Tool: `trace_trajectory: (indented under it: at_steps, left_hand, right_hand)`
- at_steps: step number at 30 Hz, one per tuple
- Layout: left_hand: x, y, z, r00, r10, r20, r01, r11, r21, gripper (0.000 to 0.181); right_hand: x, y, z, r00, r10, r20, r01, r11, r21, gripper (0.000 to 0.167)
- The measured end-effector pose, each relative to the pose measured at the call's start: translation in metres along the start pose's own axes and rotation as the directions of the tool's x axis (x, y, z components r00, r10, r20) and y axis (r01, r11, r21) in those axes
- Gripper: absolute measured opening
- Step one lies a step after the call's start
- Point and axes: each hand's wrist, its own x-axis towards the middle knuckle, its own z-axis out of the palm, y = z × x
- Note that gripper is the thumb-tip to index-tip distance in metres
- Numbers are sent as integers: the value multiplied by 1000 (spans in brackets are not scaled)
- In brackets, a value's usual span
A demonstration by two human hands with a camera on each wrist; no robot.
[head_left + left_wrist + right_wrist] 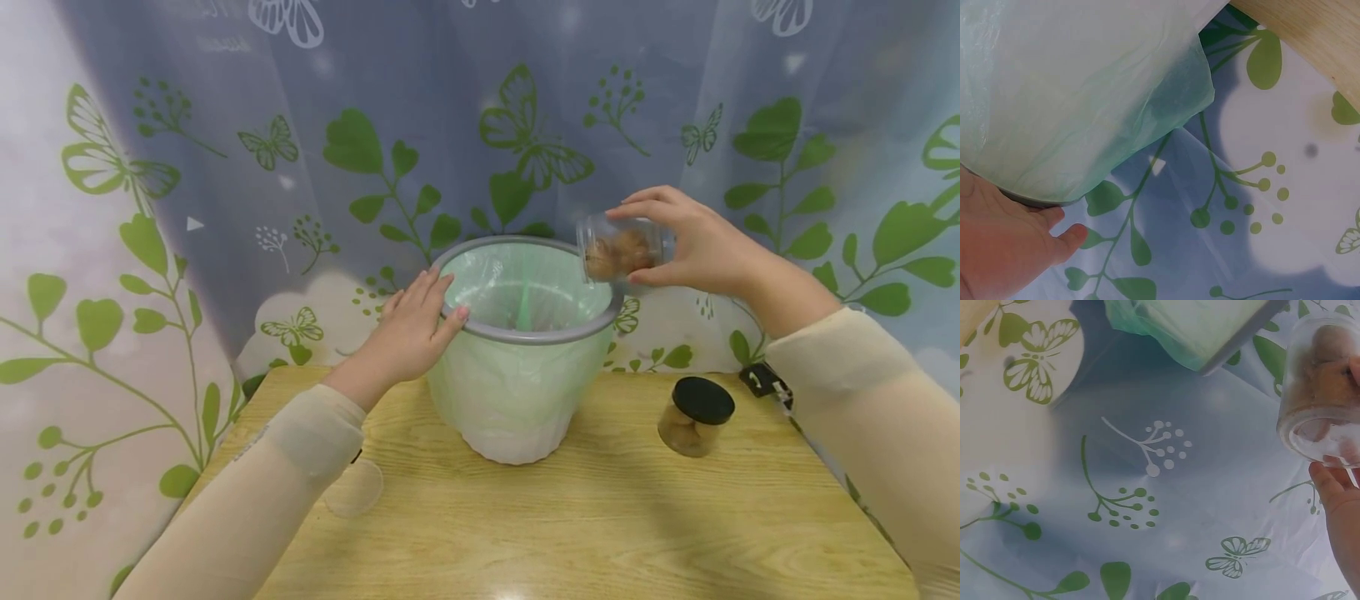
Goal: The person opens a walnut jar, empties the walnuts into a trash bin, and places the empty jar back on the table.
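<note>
A white trash can [517, 417] lined with a pale green plastic bag [487, 287] stands on the table, a grey ring around its rim. My left hand [416, 325] rests on the left side of that rim, fingers extended over it. In my right hand [693, 237] I hold a clear plastic jar [585, 246] tilted on its side, its mouth towards the can at the right rim. Brownish round lumps [618, 254] lie inside the jar; their kind cannot be told. The right wrist view shows the jar [1307, 419] at its right edge, with my fingers at its base.
A second jar [693, 421] with a black lid and brownish contents stands on the table's right side. A clear round lid [356, 487] lies near my left sleeve. A black object [761, 383] sits at the table's right edge. Behind hangs a patterned curtain [420, 67].
</note>
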Motion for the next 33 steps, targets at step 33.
trace_trajectory:
  at_steps: [33]
  left_hand:
    - [-1,1,-1,1000,3,-1,-3,1000,-13,76]
  right_hand:
    - [0,-6,-6,999,10,34,-10,1000,-7,75]
